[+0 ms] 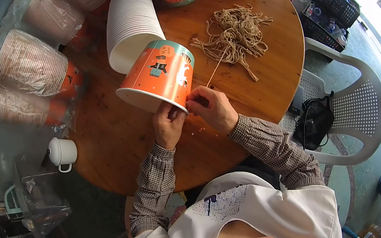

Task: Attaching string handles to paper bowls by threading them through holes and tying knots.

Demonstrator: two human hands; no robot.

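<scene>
An orange paper bucket (151,78) with a teal band and printed figures lies tilted over the table, its white-rimmed mouth facing me. My left hand (169,126) grips its near rim, some fingers hidden inside the mouth. At the right of that rim, my right hand (214,109) is closed in a pinch, with a strand of twine (215,71) running from it to a tangled twine pile (239,34). The fingertips cover the spot where twine and bucket meet. Behind the bucket leans a nested stack of white paper buckets (131,21).
Plastic-wrapped bucket stacks (32,62) crowd the left and far sides of the round wooden table (121,155). A white enamel mug (63,152) is at the left. To the right stand a white plastic chair (358,92) with a black bag (314,121) and dark crates (327,22).
</scene>
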